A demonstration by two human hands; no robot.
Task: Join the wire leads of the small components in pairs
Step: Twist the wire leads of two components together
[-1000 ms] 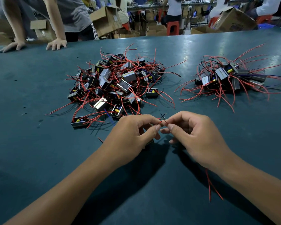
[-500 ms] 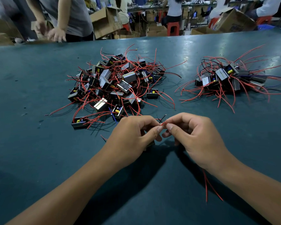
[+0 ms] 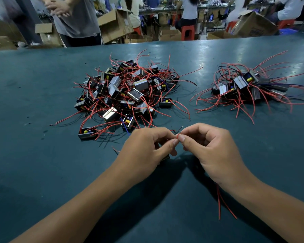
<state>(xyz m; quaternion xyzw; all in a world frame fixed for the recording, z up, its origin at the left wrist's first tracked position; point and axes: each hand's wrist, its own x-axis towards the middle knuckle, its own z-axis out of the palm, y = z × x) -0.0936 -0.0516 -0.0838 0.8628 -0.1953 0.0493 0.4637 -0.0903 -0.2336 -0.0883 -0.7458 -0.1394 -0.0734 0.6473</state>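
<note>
Wire leads (image 3: 178, 135): the red and black ends met between your two thumbs, directly nearer you than the large pile (image 3: 128, 92), your landmark here. Your left hand (image 3: 146, 148) pinched them from the left, thumb against curled forefinger; your right hand (image 3: 212, 151) pinched from the right in the same way. Both hands were equally near the joint, which lay at the fingertips themselves. The stripped tips rose up and away from you, towards the pile, so any twist would probably have turned about that axis. Two red tails (image 3: 223, 206) trailed back below your right wrist. The component itself was mostly hidden under your left palm. The leads looked thin and limp. Right of the large pile, well apart, lay the smaller pile (image 3: 249, 86).
</note>
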